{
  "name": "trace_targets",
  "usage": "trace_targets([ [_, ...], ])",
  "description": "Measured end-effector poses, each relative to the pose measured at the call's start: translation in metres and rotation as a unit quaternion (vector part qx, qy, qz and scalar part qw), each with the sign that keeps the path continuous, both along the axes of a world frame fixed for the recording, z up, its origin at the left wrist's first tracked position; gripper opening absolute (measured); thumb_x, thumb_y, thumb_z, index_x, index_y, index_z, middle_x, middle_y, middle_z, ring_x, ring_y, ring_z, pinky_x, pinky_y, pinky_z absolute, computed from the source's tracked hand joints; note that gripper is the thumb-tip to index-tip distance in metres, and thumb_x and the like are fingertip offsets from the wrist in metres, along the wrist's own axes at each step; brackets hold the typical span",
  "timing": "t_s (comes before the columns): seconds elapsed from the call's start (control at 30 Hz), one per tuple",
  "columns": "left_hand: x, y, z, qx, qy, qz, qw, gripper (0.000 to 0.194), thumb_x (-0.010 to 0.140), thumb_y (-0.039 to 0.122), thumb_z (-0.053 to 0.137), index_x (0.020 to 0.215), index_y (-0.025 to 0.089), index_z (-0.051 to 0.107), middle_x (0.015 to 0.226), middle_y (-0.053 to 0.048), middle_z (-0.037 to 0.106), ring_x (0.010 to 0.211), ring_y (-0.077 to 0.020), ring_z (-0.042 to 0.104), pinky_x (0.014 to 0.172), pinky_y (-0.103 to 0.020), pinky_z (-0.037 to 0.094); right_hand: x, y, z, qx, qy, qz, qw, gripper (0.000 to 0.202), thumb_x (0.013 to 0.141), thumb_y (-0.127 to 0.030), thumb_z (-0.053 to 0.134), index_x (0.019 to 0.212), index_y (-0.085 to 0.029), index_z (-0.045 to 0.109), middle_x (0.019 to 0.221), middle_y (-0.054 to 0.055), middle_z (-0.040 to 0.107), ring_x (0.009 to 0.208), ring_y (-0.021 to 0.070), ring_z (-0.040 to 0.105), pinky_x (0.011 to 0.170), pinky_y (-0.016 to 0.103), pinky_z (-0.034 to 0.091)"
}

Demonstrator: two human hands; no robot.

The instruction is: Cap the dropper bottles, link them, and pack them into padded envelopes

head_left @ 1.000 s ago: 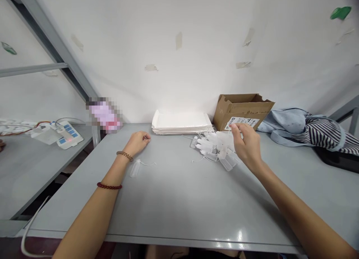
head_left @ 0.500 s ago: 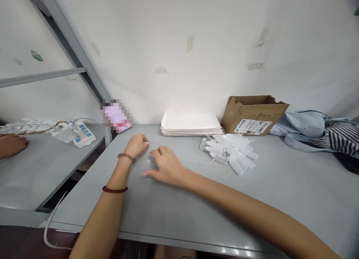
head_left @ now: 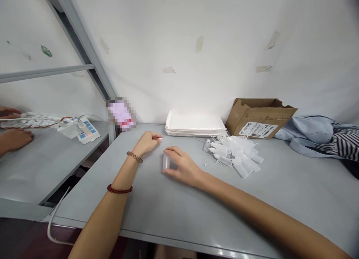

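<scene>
My left hand (head_left: 148, 142) is above the grey table, thumb and fingertips pinched on a small white piece (head_left: 160, 139) with a thin dark tip. Right beside it, my right hand (head_left: 185, 166) spans a translucent plastic tube-like piece (head_left: 166, 162), gripped between thumb and fingertips at its two ends. Its exact kind is not clear. To the right of this hand lies a loose pile of similar translucent white pieces (head_left: 241, 158) with thin white strings. Both hands are apart from the pile.
White padded envelopes (head_left: 196, 124) are stacked against the wall, beside an open cardboard box (head_left: 259, 118). Light blue cloth (head_left: 311, 133) lies at the right. A blurred-out phone (head_left: 121, 113) leans at the left corner. On the neighbouring table, another person's hands (head_left: 17, 139) are near a white device (head_left: 88, 131).
The camera view has shifted slightly. My right hand has closed around the translucent piece, which now stands between thumb and fingers; the left hand keeps its pinch.
</scene>
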State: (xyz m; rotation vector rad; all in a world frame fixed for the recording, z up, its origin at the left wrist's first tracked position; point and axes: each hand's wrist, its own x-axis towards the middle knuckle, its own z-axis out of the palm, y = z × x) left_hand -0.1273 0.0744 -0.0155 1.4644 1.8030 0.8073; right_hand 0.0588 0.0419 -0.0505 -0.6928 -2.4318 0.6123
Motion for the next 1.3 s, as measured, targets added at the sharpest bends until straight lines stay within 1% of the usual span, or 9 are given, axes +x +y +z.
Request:
trace_targets([
  [0.07, 0.017, -0.006, 0.0, 0.005, -0.1, -0.025, 0.995, 0.026, 0.07, 0.027, 0.072, 0.091, 0.013, 0.069, 0.095, -0.008, 0.07, 0.097, -0.0251, 0.062, 0.089, -0.035, 0.045, 0.03, -0.002, 0.003, 0.016, 0.027, 0.011, 0.999, 0.056, 0.078, -0.022, 0.066, 0.129, -0.02, 0.042, 0.127, 0.013, 0.047, 0.116, 0.0226, 0.049, 0.098, 0.039, 0.043],
  [0.17, 0.049, -0.018, -0.001, -0.003, -0.242, -0.074, 0.968, 0.028, 0.069, 0.03, 0.072, 0.089, 0.012, 0.07, 0.093, -0.009, 0.07, 0.09, -0.0216, 0.064, 0.089, -0.037, 0.046, 0.073, -0.01, 0.006, 0.067, 0.091, 0.005, 0.994, 0.051, 0.081, -0.02, 0.062, 0.128, -0.022, 0.044, 0.121, 0.013, 0.048, 0.113, 0.0236, 0.05, 0.092, 0.042, 0.047],
  [0.23, 0.069, -0.028, -0.001, -0.011, -0.313, -0.109, 0.943, 0.028, 0.07, 0.032, 0.072, 0.091, 0.013, 0.069, 0.097, -0.009, 0.068, 0.092, -0.0196, 0.063, 0.091, -0.037, 0.045, 0.094, -0.017, 0.007, 0.06, 0.1, -0.014, 0.993, 0.048, 0.081, -0.019, 0.063, 0.127, -0.024, 0.046, 0.118, 0.013, 0.048, 0.111, 0.0235, 0.051, 0.089, 0.042, 0.048],
  [0.33, 0.091, -0.041, 0.0, -0.023, -0.381, -0.155, 0.911, 0.024, 0.072, 0.031, 0.072, 0.09, 0.014, 0.069, 0.099, -0.007, 0.066, 0.095, -0.0182, 0.06, 0.094, -0.035, 0.043, 0.111, -0.024, 0.01, 0.026, 0.112, -0.034, 0.993, 0.046, 0.079, -0.021, 0.066, 0.123, -0.026, 0.05, 0.117, 0.01, 0.049, 0.109, 0.0228, 0.052, 0.089, 0.042, 0.049],
  [0.5, 0.1, -0.05, 0.002, -0.02, -0.433, -0.168, 0.886, 0.013, 0.077, 0.026, 0.069, 0.087, 0.017, 0.069, 0.089, -0.002, 0.066, 0.094, -0.0144, 0.058, 0.097, -0.031, 0.039, 0.113, -0.029, 0.018, -0.033, 0.164, -0.033, 0.985, 0.048, 0.077, -0.022, 0.069, 0.12, -0.029, 0.052, 0.116, 0.007, 0.048, 0.106, 0.0205, 0.052, 0.087, 0.038, 0.052],
  [0.63, 0.103, -0.052, -0.002, -0.019, -0.468, -0.157, 0.869, 0.01, 0.077, 0.023, 0.07, 0.085, 0.016, 0.068, 0.088, -0.001, 0.065, 0.088, -0.0131, 0.058, 0.092, -0.03, 0.04, 0.113, -0.03, 0.019, -0.018, 0.17, -0.031, 0.985, 0.05, 0.077, -0.019, 0.068, 0.122, -0.029, 0.05, 0.112, 0.007, 0.047, 0.103, 0.0191, 0.053, 0.086, 0.037, 0.052],
  [0.87, 0.109, -0.057, -0.005, -0.03, -0.45, -0.161, 0.878, 0.011, 0.076, 0.024, 0.071, 0.08, 0.015, 0.068, 0.081, -0.001, 0.062, 0.081, -0.0126, 0.054, 0.083, -0.029, 0.04, 0.113, -0.033, 0.018, 0.022, 0.145, -0.048, 0.988, 0.041, 0.077, -0.022, 0.069, 0.115, -0.024, 0.055, 0.108, 0.008, 0.051, 0.098, 0.02, 0.056, 0.084, 0.037, 0.051],
  [1.13, 0.107, -0.059, 0.003, -0.041, -0.452, -0.15, 0.878, 0.012, 0.073, 0.025, 0.073, 0.077, 0.015, 0.068, 0.078, -0.001, 0.061, 0.077, -0.0131, 0.052, 0.08, -0.028, 0.039, 0.112, -0.035, 0.022, 0.065, 0.157, -0.069, 0.983, 0.035, 0.078, -0.027, 0.069, 0.111, -0.026, 0.057, 0.105, 0.007, 0.055, 0.096, 0.0213, 0.057, 0.082, 0.038, 0.051],
  [1.3, 0.105, -0.059, 0.006, -0.032, -0.444, -0.141, 0.884, 0.013, 0.073, 0.025, 0.073, 0.079, 0.015, 0.069, 0.081, -0.001, 0.062, 0.076, -0.0111, 0.051, 0.079, -0.026, 0.04, 0.113, -0.034, 0.018, 0.106, 0.148, -0.084, 0.98, 0.033, 0.081, -0.026, 0.065, 0.113, -0.024, 0.055, 0.098, 0.008, 0.055, 0.089, 0.021, 0.057, 0.074, 0.036, 0.052],
])
